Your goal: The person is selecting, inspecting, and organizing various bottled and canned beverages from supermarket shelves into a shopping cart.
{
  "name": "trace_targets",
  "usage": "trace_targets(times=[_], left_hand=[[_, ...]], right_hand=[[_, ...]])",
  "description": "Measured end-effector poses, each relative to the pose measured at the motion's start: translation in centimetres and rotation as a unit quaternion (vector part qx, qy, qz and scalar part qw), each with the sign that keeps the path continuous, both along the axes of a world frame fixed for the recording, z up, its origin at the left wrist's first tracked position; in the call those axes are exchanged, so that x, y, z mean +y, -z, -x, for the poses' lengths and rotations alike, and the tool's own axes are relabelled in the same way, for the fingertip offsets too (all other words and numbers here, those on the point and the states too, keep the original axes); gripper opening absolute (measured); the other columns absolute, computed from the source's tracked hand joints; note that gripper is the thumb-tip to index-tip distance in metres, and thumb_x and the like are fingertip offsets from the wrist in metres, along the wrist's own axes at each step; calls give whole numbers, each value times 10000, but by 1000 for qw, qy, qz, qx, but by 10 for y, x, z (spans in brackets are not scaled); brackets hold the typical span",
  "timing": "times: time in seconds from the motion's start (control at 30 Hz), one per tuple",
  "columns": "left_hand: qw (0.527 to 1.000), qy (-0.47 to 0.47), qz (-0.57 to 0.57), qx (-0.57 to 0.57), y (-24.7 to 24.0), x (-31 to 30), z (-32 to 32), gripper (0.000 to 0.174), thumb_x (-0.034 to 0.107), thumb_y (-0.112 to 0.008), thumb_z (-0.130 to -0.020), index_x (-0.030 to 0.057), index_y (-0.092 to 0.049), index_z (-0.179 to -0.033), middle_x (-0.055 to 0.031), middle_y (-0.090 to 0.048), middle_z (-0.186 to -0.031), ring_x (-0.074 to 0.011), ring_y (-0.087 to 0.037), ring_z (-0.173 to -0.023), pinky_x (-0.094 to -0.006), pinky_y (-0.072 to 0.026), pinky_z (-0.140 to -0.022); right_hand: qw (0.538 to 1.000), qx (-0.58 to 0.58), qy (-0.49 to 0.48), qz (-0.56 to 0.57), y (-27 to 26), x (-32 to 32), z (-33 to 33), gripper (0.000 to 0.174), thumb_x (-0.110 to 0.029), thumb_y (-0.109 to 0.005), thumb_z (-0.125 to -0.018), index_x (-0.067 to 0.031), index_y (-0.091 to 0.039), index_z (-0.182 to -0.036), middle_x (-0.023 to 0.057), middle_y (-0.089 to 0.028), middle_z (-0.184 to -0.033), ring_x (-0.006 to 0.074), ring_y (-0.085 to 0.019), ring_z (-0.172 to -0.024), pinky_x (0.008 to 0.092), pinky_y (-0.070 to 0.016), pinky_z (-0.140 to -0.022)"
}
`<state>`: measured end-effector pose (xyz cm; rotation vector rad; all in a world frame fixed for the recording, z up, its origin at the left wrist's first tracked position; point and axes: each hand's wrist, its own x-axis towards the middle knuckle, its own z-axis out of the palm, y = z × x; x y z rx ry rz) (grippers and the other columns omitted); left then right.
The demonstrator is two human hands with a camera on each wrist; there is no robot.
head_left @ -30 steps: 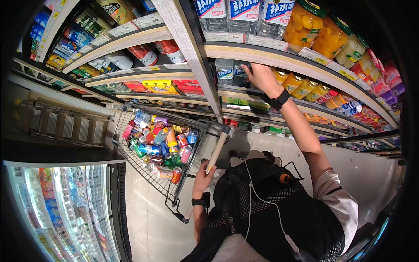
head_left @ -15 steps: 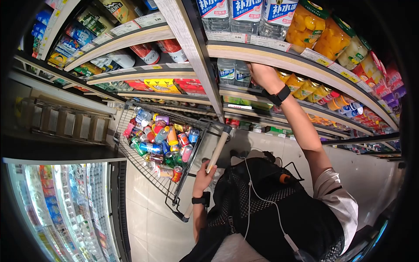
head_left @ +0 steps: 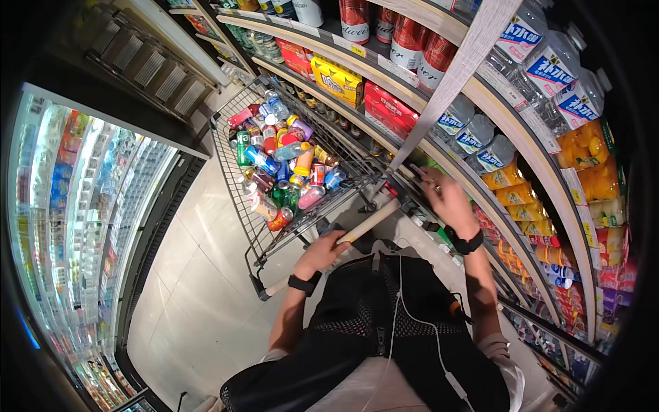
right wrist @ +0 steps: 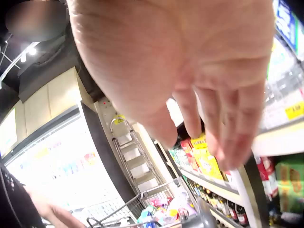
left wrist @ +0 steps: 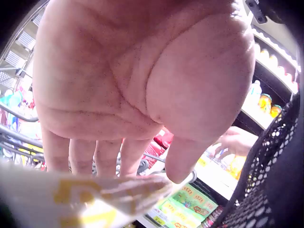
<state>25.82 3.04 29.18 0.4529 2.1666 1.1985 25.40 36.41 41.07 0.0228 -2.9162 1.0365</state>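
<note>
My left hand [head_left: 322,253] holds the pale handle bar [head_left: 374,224] of a wire shopping cart [head_left: 241,204]. In the left wrist view its fingers [left wrist: 108,154] pass behind the bar. My right hand [head_left: 446,200] is in the air between the handle and the shelves, fingers loosely bent and nothing in them. The right wrist view shows those fingers [right wrist: 230,118] hanging down with gaps between them. Mixed cans and bottles fill the cart, among them an orange-coloured bottle [head_left: 304,162] and a red can [head_left: 280,220]. Clear water bottles [head_left: 473,142] stand on the shelf beside the right hand.
Shelves on the right carry jarred fruit [head_left: 518,199], red beer cans [head_left: 408,48] and a yellow box [head_left: 336,80]. A wooden upright [head_left: 458,82] parts the shelf bays. Lit coolers [head_left: 89,185] line the left, and a stepladder [right wrist: 137,161] leans behind the cart.
My right hand has come out of the shelf by the water bottles, down toward the cart handle, empty. The head view has turned. My left hand stays on the handle.
</note>
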Motion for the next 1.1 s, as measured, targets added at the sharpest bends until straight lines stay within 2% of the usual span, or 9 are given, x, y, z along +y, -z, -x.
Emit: trace_targets(times=[0.13, 0.3, 0.43, 0.6, 0.77, 0.87, 0.97, 1.0, 1.1], left_hand=[[998, -69, -5, -6, -18, -35, 16, 325, 211, -613, -908, 29, -584, -1176, -162, -658, -1009, -264, -636, -951, -339, -485, -832], [956, -235, 119, 125, 7, -113, 38, 187, 138, -629, -844, 6, -650, -975, -209, -646, -1012, -358, -596, -992, -419, -461, -877], [888, -285, 344, 111, 49, -192, 65, 514, 282, -688, -789, 56, -525, -1221, -199, -543, -1209, -408, -506, -1107, -477, -449, -923], [882, -289, 370, 46, 93, -235, 140, 665, 322, -698, -774, 52, -444, -1327, -212, -496, -1294, -435, -456, -1186, -487, -435, -965], [974, -156, 114, 116, 125, -165, 219, 435, 117, -675, -761, 69, -550, -1175, -172, -569, -1201, -382, -571, -1045, -445, -494, -845], [974, 7, 132, 182, 160, -84, 245, 441, 124, -658, -752, 91, -547, -1177, -137, -562, -1223, -364, -574, -1052, -447, -497, -843], [858, 137, 215, 445, 210, -30, 255, 402, 201, -560, -823, 124, -544, -1217, -98, -503, -1328, -304, -446, -1262, -527, -371, -1014], [807, 181, 274, 491, 251, -20, 255, 442, 254, -473, -872, 137, -512, -1297, -89, -428, -1418, -289, -325, -1355, -593, -218, -1094], [758, 213, 349, 509, 283, -17, 269, 575, 317, -474, -875, 78, -409, -1394, -143, -338, -1483, -320, -266, -1391, -561, -126, -1143]], right_hand=[[994, -96, -39, 26, 71, -12, 6, 514, -302, -631, -868, -27, -457, -1266, 240, -645, -939, 436, -613, -889, 441, -490, -746], [969, -172, 40, 174, 99, -32, 16, 501, -305, -589, -914, -30, -415, -1296, 202, -634, -786, 307, -641, -620, 397, -484, -607], [969, -189, 65, 144, 89, -40, 22, 485, -313, -542, -944, -14, -406, -1300, 194, -627, -767, 287, -637, -601, 390, -479, -586], [970, -221, 91, 43, 88, -49, 35, 484, -277, -528, -918, -18, -412, -1311, 304, -613, -1012, 475, -577, -974, 488, -456, -827], [970, -215, 112, -19, 94, -57, 54, 445, -224, -539, -901, -32, -440, -1290, 310, -613, -963, 466, -592, -923, 489, -474, -781], [968, -189, 156, -53, 104, -71, 44, 410, -175, -539, -880, -62, -472, -1269, 301, -615, -909, 441, -613, -861, 499, -484, -725], [959, -192, 201, -61, 121, -71, 47, 395, -165, -539, -869, -81, -497, -1253, 269, -624, -893, 436, -618, -835, 478, -494, -704], [962, -179, 195, -66, 124, -71, 46, 395, -163, -540, -866, -82, -500, -1250, 270, -623, -896, 436, -617, -837, 484, -491, -713], [965, -147, 212, -44, 126, -88, 56, 409, -180, -538, -866, -92, -489, -1263, 266, -627, -904, 435, -618, -851, 502, -489, -749]])
